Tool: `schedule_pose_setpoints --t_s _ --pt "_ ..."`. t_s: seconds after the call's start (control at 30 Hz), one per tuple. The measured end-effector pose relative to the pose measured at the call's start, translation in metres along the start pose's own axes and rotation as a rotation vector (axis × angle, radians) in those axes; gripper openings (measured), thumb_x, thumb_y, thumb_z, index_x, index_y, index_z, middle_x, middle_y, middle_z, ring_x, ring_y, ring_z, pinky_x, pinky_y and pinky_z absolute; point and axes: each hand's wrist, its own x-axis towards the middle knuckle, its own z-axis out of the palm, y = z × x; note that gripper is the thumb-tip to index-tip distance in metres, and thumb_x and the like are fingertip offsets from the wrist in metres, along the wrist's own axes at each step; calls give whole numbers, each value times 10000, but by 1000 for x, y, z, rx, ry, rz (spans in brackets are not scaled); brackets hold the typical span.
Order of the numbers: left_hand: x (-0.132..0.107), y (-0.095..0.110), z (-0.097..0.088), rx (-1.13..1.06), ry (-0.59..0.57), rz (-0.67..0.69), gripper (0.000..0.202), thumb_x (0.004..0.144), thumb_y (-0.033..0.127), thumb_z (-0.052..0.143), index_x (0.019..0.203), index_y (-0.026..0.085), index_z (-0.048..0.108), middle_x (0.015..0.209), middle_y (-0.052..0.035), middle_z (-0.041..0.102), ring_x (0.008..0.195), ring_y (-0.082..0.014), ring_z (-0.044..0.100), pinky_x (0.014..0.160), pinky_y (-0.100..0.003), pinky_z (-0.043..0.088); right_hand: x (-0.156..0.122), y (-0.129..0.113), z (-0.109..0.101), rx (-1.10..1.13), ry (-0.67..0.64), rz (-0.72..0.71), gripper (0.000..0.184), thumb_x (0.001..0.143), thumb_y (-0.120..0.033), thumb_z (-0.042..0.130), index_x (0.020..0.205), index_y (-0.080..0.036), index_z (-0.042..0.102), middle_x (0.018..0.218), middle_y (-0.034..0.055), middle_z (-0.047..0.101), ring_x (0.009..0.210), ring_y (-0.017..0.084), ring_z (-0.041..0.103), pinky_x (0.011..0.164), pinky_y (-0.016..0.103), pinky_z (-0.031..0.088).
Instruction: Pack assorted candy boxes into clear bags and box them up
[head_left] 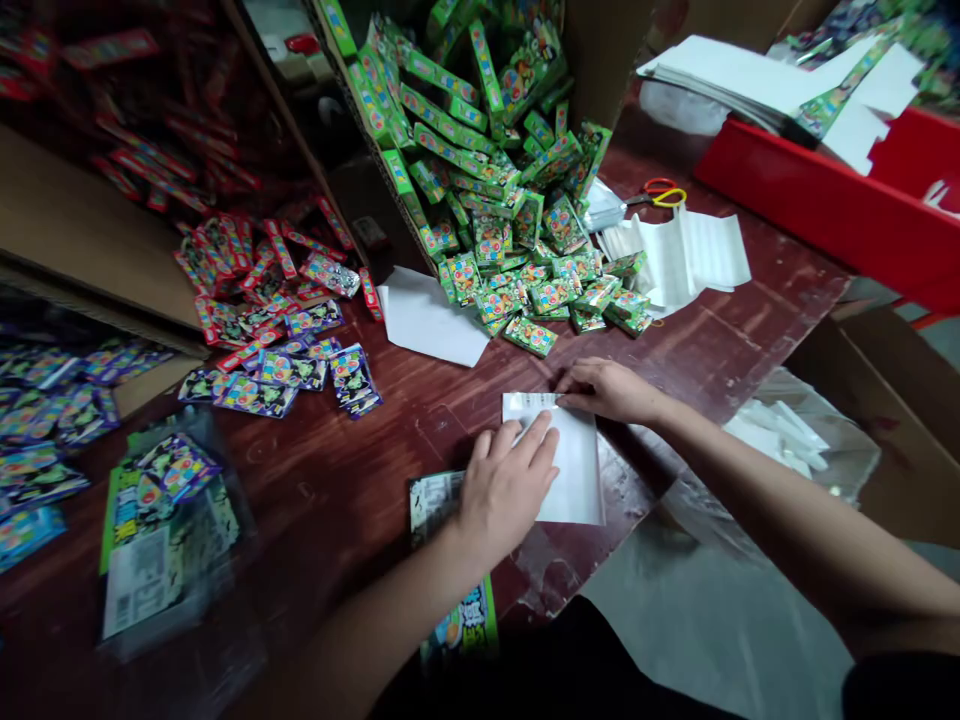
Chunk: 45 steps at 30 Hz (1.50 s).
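A small white pouch (574,480) lies flat on the dark red table (360,480) near its front edge. My left hand (506,485) rests flat on the pouch's left side, fingers stretched out. My right hand (607,388) pinches the pouch's top flap at its upper right corner, fingers pressed together. A printed green card pack (442,560) lies partly under my left forearm.
Green packets (517,270) spill from a tipped cardboard box (592,60). Red packets (247,270) and purple ones (300,370) lie to the left. White pouches (690,255), scissors (660,193), a red bin (825,200) at the right. A clear bag (787,440) hangs off the table's right edge.
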Motion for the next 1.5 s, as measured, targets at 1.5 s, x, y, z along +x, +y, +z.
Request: schedule_pose_setpoints --t_s 1.5 --pt "-122 -76 -49 -1095 94 -565 202 863 270 657 1041 184 700 974 -57 748 821 -171 682 722 -286 544 31 -184 68 570 -154 -44 877 880 -272 690 1590 -277 174 981 22 641 886 198 628 769 351 517"
